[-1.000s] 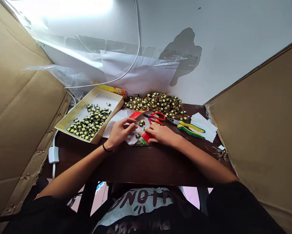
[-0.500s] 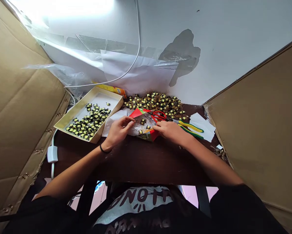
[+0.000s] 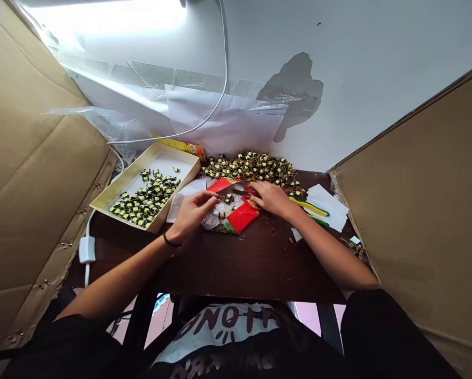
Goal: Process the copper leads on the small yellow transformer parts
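Observation:
My left hand [image 3: 194, 213] is closed in a pinch. A small black-and-yellow coil [image 3: 228, 198] is just beyond its fingertips, seemingly held by its thin wires. Below lies a red and green packet [image 3: 241, 218] with a silvery face, and a few more coils [image 3: 222, 215] rest on it. My right hand [image 3: 271, 199] is curled over the red handles of scissors [image 3: 250, 192], hiding part of them. The blades point left, toward the coil.
A shallow cardboard box [image 3: 157, 223] with many coils stands left. Behind the packet is a heap of coils with copper wires [image 3: 255, 166]. Yellow-green pliers [image 3: 314, 208] and white paper [image 3: 328, 205] lie right. Cardboard panels [image 3: 429, 210] flank the table [image 3: 228, 268].
My right hand has moved up and back from the packet's front part onto the scissors' handles, baring the packet's red corner. My left hand stays nearly in place, still pinching.

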Demonstrator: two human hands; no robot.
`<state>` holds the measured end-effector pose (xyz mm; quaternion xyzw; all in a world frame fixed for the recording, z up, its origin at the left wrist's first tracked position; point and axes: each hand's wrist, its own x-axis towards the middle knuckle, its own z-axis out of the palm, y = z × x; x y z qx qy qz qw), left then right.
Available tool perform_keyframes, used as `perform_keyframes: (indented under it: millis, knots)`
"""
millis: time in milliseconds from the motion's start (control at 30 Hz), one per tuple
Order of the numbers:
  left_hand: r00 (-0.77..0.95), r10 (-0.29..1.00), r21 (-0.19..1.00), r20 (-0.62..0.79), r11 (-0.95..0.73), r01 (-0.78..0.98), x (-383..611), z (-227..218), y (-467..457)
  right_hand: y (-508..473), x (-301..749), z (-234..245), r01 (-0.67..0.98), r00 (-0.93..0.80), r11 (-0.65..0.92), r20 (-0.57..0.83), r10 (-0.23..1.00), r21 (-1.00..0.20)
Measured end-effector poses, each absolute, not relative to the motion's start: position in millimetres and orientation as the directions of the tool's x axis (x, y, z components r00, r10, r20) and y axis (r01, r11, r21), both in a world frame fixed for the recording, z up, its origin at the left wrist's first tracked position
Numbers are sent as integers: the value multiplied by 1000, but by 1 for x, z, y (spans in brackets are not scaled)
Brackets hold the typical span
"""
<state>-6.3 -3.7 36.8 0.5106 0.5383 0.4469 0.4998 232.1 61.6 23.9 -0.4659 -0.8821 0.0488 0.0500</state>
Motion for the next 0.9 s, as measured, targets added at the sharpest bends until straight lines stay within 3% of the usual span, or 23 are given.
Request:
perform_keyframes:
  millis: [133,333,500,633,700,767,900]
  knots:
    - [51,996,990,-78,71,123,-6,39,-3,64,230,23,793,-608,605,-20,794,-74]
    - [95,994,953,54,-80,292,-11,42,-5,53,264,43,819,-569,573,110,815,-4]
    - [242,904,713,352,-427,557,-20,37,-2,54,293,40,872,-487,484,40,872,72]
    - [404,828,582,388,-560,590,-22,27,3,46,268,46,888,-451,438,71,890,141]
    - [451,806,543,383,-592,596,-21,23,7,37,244,51,861,-508,505,44,860,67]
    - [474,795,506,379,-607,613,-21,20,10,29,223,55,806,-592,589,-73,803,-55]
    - [393,836,467,383,-542,699,-22,18,10,24,208,54,737,-676,663,-161,720,-133]
